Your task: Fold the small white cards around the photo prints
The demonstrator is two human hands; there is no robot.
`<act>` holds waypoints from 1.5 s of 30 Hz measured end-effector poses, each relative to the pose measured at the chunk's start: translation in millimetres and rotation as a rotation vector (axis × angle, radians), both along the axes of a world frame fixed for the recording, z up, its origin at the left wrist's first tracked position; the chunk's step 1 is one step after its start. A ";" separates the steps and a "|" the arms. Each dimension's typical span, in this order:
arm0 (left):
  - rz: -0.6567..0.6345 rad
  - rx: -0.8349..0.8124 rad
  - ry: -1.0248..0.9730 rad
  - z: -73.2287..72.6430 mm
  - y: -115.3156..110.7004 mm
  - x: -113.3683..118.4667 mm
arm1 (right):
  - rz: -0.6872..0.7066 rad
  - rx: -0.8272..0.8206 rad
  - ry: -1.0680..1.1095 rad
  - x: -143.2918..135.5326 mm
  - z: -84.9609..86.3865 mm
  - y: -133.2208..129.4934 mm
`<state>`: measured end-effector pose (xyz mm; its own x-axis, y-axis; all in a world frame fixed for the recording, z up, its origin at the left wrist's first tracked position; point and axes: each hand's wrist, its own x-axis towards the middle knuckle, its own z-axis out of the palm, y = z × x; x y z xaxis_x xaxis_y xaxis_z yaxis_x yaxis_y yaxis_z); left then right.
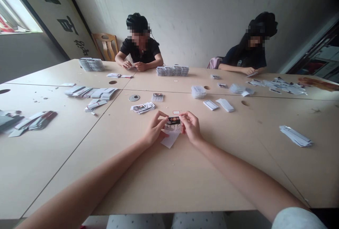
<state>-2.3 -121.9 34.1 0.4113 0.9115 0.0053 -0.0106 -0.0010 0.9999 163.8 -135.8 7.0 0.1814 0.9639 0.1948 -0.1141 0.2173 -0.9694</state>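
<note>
My left hand (156, 126) and my right hand (191, 126) are at the table's middle, fingers closed. They pinch the left and right ends of a black printed label (174, 120). The label lies at the far end of a small clear plastic box (172, 127) between my hands. A white slip of paper (171, 139) sits at the box's near side, below my left fingertips. Just beyond my hands is a small red-bordered sticker (176, 112). A similar labelled clear box (158, 97) and a pile of printed labels (143, 107) lie farther off to the left.
Two people in dark shirts and caps (137, 50) sit across the table, working with their hands. Stacked clear boxes (172, 70), another box stack (198, 91), white cards (225, 104), card piles (91, 93) and a strip bundle (296, 136) surround my area. The table (137, 183) has round holes.
</note>
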 end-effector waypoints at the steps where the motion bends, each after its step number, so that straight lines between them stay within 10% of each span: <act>1: -0.005 0.000 -0.001 -0.6 0.4 -0.1 | 0.002 0.006 -0.015 -0.1 0.0 -0.3; 45: -0.020 -0.086 -0.076 -6.2 12.0 -6.5 | 0.034 -0.059 -0.045 3.9 -1.5 3.2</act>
<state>-8.7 -109.9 27.9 0.4308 0.9015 -0.0408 -0.0852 0.0857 0.9927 167.7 -132.6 5.5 0.1408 0.9794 0.1447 -0.0766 0.1565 -0.9847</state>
